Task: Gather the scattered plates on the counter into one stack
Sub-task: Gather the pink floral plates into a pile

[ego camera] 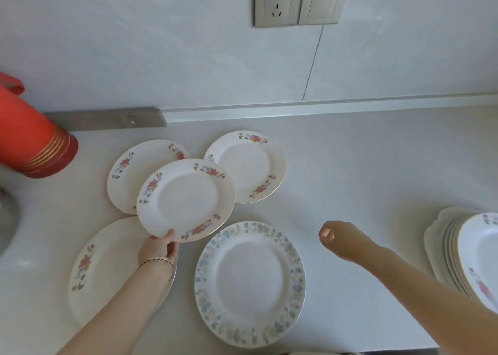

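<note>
Blue-leaf plate (pixel 249 283): beyond it our left hand (pixel 157 249) pinches a floral plate (pixel 186 199) by its rim; our empty, loose-curled right hand (pixel 336 237) should support.

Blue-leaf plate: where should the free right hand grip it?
Grip the blue-leaf plate by its right rim, the right hand coming in low from the right. It lies flat and uncovered, that rim nearest the hand; its raised lip likely lets fingers slide under.
</note>
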Available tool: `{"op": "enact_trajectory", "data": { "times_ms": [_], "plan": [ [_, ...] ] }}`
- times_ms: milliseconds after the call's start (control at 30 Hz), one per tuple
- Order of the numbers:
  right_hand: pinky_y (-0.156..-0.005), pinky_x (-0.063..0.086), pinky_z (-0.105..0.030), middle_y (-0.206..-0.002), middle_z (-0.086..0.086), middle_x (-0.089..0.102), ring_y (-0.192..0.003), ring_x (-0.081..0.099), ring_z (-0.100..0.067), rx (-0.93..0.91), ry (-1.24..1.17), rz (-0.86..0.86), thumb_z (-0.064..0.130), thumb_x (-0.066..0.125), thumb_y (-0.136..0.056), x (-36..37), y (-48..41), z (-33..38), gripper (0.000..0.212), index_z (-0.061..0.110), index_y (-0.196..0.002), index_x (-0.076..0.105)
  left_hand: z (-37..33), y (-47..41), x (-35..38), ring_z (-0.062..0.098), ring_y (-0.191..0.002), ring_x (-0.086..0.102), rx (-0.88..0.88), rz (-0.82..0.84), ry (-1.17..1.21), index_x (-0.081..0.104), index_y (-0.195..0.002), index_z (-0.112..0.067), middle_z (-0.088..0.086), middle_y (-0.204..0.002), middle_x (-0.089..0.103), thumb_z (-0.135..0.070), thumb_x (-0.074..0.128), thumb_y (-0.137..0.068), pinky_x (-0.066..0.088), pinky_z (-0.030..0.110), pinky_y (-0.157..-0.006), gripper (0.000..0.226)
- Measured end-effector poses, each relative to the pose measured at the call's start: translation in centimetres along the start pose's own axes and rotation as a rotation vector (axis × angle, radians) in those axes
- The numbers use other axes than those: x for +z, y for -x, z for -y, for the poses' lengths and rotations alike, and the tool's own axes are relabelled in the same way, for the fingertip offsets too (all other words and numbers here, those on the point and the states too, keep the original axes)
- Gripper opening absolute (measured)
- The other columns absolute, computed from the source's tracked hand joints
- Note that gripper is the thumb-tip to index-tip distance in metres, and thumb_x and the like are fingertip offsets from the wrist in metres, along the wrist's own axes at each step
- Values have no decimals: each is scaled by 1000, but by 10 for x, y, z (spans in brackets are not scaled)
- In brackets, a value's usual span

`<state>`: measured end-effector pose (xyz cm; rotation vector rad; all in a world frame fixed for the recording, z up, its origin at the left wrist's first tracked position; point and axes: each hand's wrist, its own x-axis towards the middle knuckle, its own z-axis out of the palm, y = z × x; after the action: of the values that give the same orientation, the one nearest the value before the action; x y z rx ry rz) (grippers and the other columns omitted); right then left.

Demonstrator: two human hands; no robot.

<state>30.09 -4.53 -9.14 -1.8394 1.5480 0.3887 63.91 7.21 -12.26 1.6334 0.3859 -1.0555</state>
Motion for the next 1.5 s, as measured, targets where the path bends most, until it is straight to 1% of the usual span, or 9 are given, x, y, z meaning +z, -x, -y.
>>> {"op": "enact_trajectory", "data": {
  "times_ms": [133, 267, 400, 533, 700, 867, 1200, 1400, 1500],
  "plan": [
    [-82, 48, -28, -91, 6, 57, -91, 59, -18, 29, -42, -52, 21, 47, -90, -8, 10, -28, 12, 28, -84, 55, 6, 27, 14, 9, -56, 47, 77, 63, -53, 49, -72, -12, 2, -73, 49, -1, 53, -90, 40, 8, -31, 22],
    [-75, 48, -27, -90, 3, 62, -82, 59, -17, 95, -118, -131, 18, 46, -89, -23, 29, -72, 16, 28, -82, 57, 18, 75, 56, 0, -30, 48, 246, 244, -150, 51, -69, -10, 3, -56, 57, 7, 52, -87, 37, 8, -33, 25],
    [-80, 46, -29, -91, -2, 63, -91, 62, -24, 172, -146, -245, 14, 47, -89, -44, 59, -132, 18, 19, -93, 64, 45, 125, 116, 1, -37, 48, 269, 438, -272, 58, -72, -13, -7, -46, 59, 9, 53, -84, 37, 8, -35, 26],
    [-74, 46, -27, -86, 5, 60, -81, 57, -18, 332, -212, -408, 18, 47, -90, -60, 98, -203, 18, 22, -97, 64, 94, 172, 175, 13, -52, 42, 238, 598, -422, 57, -70, -12, 4, -61, 54, 11, 53, -84, 33, 10, -33, 27],
    [-76, 47, -28, -93, -4, 67, -95, 62, -27, 521, -321, -526, 15, 50, -87, -62, 142, -284, 21, 17, -98, 68, 163, 216, 233, 12, -47, 46, 194, 705, -604, 58, -68, -12, -9, -38, 58, 9, 57, -81, 35, 10, -35, 25],
    [-68, 44, -27, -99, -7, 69, -84, 59, -28, 605, -392, -560, 17, 50, -88, -52, 165, -334, 23, 14, -102, 67, 219, 250, 275, 5, -39, 51, 129, 750, -754, 58, -69, -13, 4, -64, 58, 8, 58, -82, 37, 9, -33, 25],
    [-67, 47, -28, -99, -4, 68, -77, 56, -24, 665, -497, -554, 17, 46, -88, -43, 166, -369, 13, 24, -86, 56, 275, 261, 307, 12, -52, 51, 70, 780, -929, 56, -71, -12, 4, -70, 59, 5, 59, -84, 44, 12, -35, 22],
    [-65, 41, -26, -91, -1, 61, -77, 54, -24, 737, -555, -569, 23, 46, -92, -35, 164, -366, 31, 14, -122, 53, 269, 255, 323, 22, -54, 60, 368, 858, -1307, 49, -69, -9, 7, -65, 63, -12, 66, -82, 58, 37, -68, 22],
    [-67, 42, -27, -91, 0, 59, -78, 53, -23, 748, -553, -569, 24, 45, -93, -35, 167, -362, 34, 14, -125, 49, 267, 257, 327, 17, -50, 59, 485, 883, -1470, 44, -65, -14, 2, -63, 61, -22, 65, -81, 54, 28, -54, 28]
  ]
}}
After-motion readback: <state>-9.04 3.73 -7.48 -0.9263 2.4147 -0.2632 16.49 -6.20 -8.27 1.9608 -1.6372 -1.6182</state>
